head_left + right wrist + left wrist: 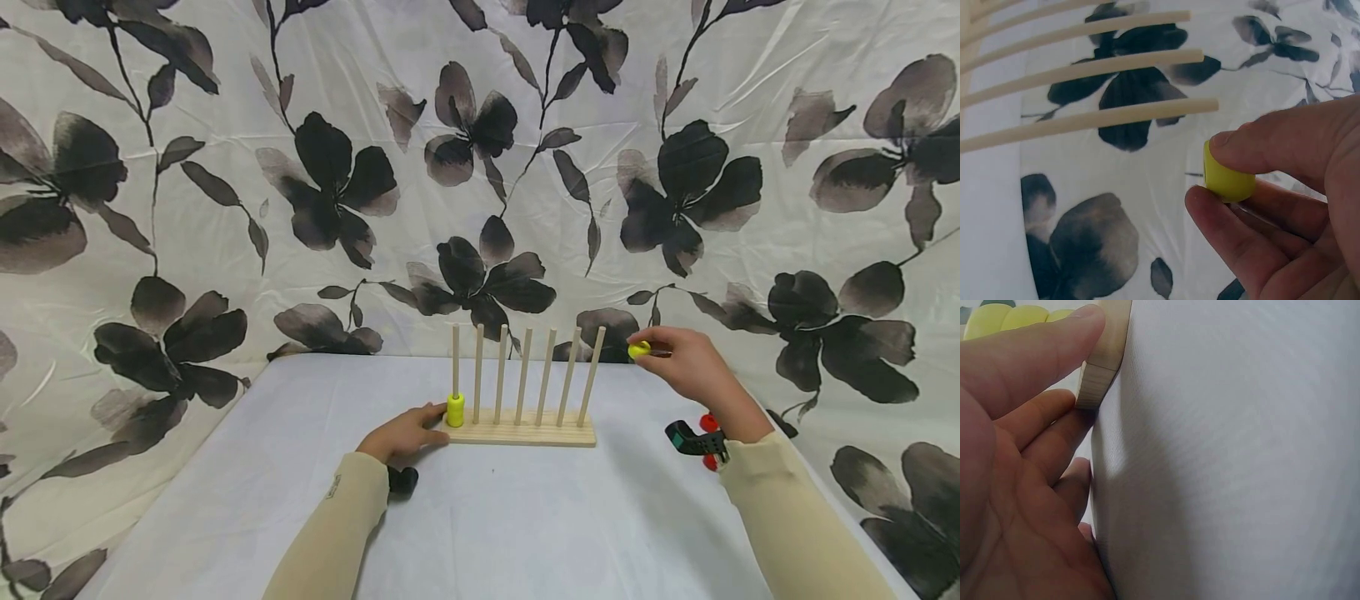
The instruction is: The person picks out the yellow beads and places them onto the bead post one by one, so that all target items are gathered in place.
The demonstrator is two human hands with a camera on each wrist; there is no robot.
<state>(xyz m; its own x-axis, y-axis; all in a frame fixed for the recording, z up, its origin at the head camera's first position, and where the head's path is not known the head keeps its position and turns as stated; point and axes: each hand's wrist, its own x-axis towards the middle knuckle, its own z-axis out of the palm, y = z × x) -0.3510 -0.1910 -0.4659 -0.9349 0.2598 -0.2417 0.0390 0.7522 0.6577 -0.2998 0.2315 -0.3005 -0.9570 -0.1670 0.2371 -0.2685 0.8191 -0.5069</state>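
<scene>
A pale wooden peg stand (521, 433) with several upright pegs stands on the white-covered table. Yellow beads (455, 410) are stacked on its leftmost peg. My left hand (405, 433) holds the stand's left end, the thumb along the front edge and the fingertips at the end face, as the left wrist view shows. In the air to the right of the last peg, my right hand (686, 362) pinches one yellow bead (1230, 178) between thumb and fingers. The peg tips (1210, 105) point towards that bead in the right wrist view.
Red objects (708, 422) lie on the table at the right, partly hidden behind the right wrist and its strapped camera. A floral cloth (480, 167) hangs behind the table's far edge. White cloth (510, 525) covers the table.
</scene>
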